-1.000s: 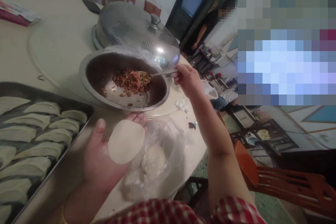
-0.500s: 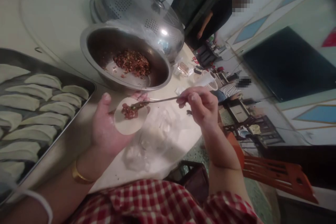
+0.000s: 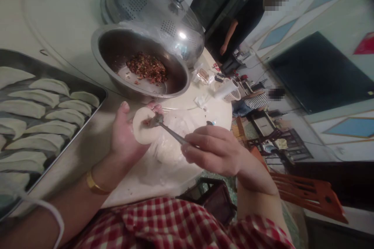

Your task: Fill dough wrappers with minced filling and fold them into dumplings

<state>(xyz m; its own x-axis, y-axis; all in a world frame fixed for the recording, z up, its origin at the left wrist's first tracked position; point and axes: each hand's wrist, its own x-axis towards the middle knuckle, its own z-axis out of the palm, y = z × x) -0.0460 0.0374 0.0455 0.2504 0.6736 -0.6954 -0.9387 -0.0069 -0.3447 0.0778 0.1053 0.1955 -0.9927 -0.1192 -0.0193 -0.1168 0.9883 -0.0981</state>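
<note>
My left hand point(image 3: 124, 138), palm up with its thumb raised, holds a round dumpling wrapper point(image 3: 139, 134). A little reddish filling point(image 3: 146, 123) lies on the wrapper, partly covered by a metal spoon point(image 3: 172, 133). The spoon's handle is pinched in the fingers of my right hand point(image 3: 214, 149), and its bowl end touches the filling. Beyond my hands, a steel basin point(image 3: 95, 44) contains a mound of chopped brown filling point(image 3: 149, 68). Left of my left hand is a metal tray point(image 3: 84, 87) with rows of folded dumplings point(image 3: 37, 141).
Behind the basin stands a large perforated steel dome point(image 3: 191, 39) with a knob. Clear plastic point(image 3: 168, 155) lies on the table below my hands. A white cable point(image 3: 57, 214) crosses my left forearm. An orange chair point(image 3: 309, 192) is at right; a person point(image 3: 251, 17) stands farther off.
My right hand has moved down and left, tilting the spoon so its handle slopes down toward me. Less filling shows on the wrapper. My left hand has shifted slightly right, turning the wrapper.
</note>
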